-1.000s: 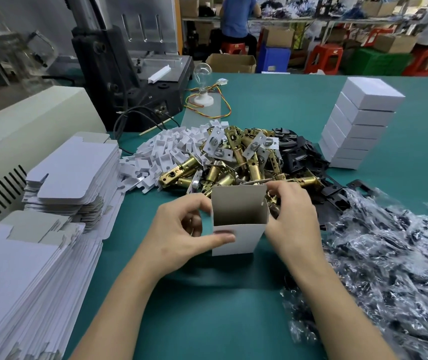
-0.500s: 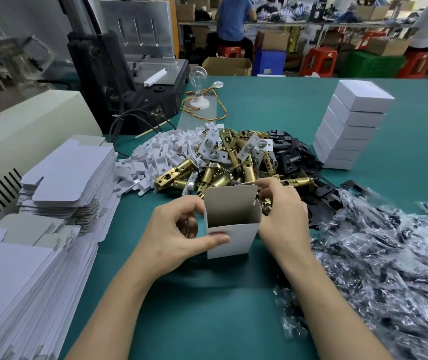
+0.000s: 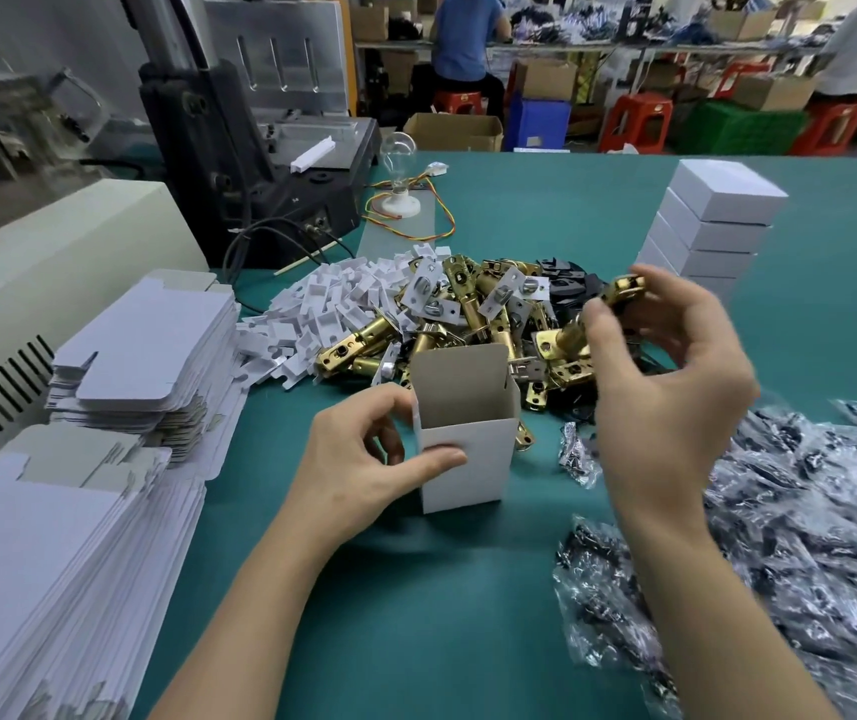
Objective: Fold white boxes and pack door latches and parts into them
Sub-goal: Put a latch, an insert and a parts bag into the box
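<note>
Upright at mid-frame on the green surface (image 3: 520, 210): one folded white box (image 3: 468, 459), mouth open, back flap raised. Pinched at its near-left corner by the left hand (image 3: 364, 459), thumb flat on the front wall, fingers behind the side wall. Just right of the mouth and above it: a brass latch (image 3: 598, 319), blurred, caught in the grip of the right hand (image 3: 670, 387), fingertips curled round its barrel. Behind the box, a heap of latches (image 3: 468, 314); at lower right, a spread of bagged parts (image 3: 805, 511); at upper right, a stack of closed boxes (image 3: 712, 226).

Probably next: lowering the latch into the open mouth. Likely troubles:
- Catching the faceplate on the rim or the raised flap, and so buckling the thin card.
- Tipping the light box, should the left pinch slacken.
- Bursting the bottom flaps under a dropped latch, if poorly tucked; bottom not visible.
</note>
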A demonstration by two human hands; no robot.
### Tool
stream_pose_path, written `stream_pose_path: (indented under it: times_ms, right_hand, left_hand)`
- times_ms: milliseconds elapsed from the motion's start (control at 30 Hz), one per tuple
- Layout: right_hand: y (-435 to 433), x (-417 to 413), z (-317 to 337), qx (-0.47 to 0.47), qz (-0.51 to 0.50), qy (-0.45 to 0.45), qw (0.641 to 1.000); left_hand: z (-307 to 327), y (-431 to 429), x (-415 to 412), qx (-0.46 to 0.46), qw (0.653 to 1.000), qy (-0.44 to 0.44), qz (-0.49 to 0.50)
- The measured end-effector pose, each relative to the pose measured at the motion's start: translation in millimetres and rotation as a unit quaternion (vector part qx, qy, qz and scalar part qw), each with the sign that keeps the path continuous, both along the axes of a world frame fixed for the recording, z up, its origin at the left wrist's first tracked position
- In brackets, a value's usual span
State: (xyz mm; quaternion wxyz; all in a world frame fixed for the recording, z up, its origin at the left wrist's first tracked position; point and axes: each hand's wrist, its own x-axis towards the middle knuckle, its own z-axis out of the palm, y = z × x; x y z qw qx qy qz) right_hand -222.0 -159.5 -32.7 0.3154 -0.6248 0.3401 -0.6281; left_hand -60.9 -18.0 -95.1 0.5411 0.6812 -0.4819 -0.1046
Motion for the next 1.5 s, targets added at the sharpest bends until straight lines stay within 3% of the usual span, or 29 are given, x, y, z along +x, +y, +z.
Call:
stream_pose_path:
  times_ms: [133, 233, 333, 533, 700, 967, 1100, 1333, 1500]
  right_hand:
    - [21, -7, 31, 0.058, 0.126, -0.129, 0.982]
    - [36, -2, 29, 0.117, 0.2, -0.15, 0.961]
    - [45, 6, 17, 0.12, 0.18, -0.096, 0.972]
    - [46, 11, 6, 0.011, 0.138, 0.109, 0.984]
    - [44, 12, 7, -0.071, 0.065, 0.289, 0.952]
    - [54, 14, 13, -0.169, 0.021, 0.435, 0.884]
    - [52, 12, 11, -0.161, 0.019, 0.454, 0.876]
    - [17, 30, 46, -0.157, 0.085, 0.363, 0.915]
    - [-18, 77, 76, -0.131, 0.174, 0.431, 0.876]
  left_hand:
    - [-3, -3, -1, -0.015, 1.0, -0.006, 0.01]
    - [-3, -3, -1, -0.018, 1.0, -0.006, 0.007]
    - [-4, -3, -1, -0.02, 1.0, 0.007, -0.002]
    - [-1, -3, -3, -0.033, 0.999, -0.004, 0.003]
    - [-1, -4, -3, -0.035, 0.999, -0.019, 0.001]
    - [-2, -3, -1, -0.04, 0.999, -0.022, -0.008]
    - [-2, -3, -1, -0.045, 0.999, -0.023, -0.013]
    - [-5, -4, 2, -0.003, 0.999, 0.008, -0.037]
    - [-9, -5, 3, 0.053, 0.997, 0.014, -0.052]
